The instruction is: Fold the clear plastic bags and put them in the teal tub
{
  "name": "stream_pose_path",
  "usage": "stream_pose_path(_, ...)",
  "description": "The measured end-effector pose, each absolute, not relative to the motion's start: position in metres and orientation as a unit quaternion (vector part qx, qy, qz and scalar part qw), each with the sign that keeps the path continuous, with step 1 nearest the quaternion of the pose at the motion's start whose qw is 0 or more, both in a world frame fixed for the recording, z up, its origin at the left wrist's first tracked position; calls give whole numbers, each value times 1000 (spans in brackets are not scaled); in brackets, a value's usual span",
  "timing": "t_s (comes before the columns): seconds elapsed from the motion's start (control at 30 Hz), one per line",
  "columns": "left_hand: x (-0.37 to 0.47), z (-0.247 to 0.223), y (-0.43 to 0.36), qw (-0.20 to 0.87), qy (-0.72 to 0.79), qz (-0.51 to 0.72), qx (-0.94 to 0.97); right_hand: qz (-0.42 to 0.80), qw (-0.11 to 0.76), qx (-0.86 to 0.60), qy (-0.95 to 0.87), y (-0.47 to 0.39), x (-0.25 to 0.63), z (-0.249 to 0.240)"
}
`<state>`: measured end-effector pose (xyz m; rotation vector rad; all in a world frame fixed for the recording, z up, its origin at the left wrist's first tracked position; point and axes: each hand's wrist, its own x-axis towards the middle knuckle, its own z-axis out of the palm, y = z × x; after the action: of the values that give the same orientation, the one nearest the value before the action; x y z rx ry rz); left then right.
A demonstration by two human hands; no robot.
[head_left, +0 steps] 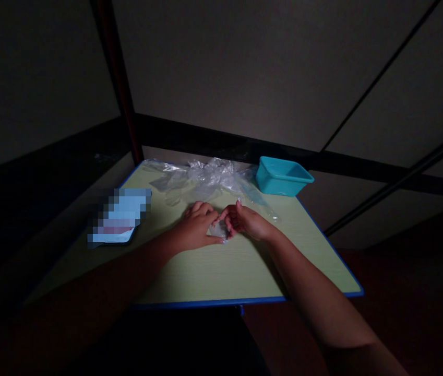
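Observation:
A small crumpled piece of clear plastic, looking like a folded plastic bag (218, 230), lies on the table between my hands. My left hand (195, 225) is closed round its left side, the thumb along the near edge and the fingers over the far one. From the right, my right hand (249, 220) meets the bag with loosely curled fingertips. Its thumb stands up, apart from the fingers, and no object shows in its palm. Just beyond both hands spreads a loose heap of clear plastic bags (217, 177).
The pale yellow-green table (213, 277) has a blue edge. At its back right corner stands a turquoise plastic basket (282, 183). A phone-like device with a lit, blurred screen (121, 216) is at the left. A wall (244, 78) rises behind the table.

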<state>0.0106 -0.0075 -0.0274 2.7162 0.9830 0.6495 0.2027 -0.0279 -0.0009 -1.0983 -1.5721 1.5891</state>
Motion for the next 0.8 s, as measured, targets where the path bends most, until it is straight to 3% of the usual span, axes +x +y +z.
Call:
stream_pose_path(0.13, 8, -25, -6, 97, 329, 228, 911, 505, 355, -541, -571, -22, 207, 1)
stream_pose_path(0.27, 5, -15, -5, 102, 317, 283, 900, 464, 293, -649, -527, -18, 214, 1)
stream_pose_path(0.37, 3, -11, -3, 107, 292, 298, 903, 477, 252, -654, -531, -20, 217, 2)
stream_pose_path(0.57, 2, -15, -1, 140, 192, 199, 951, 493, 205, -646, -546, -28, 210, 11)
stream_pose_path(0.8, 2, -14, -2, 199, 209, 189, 939, 452, 129, -647, -601, -35, 202, 19)
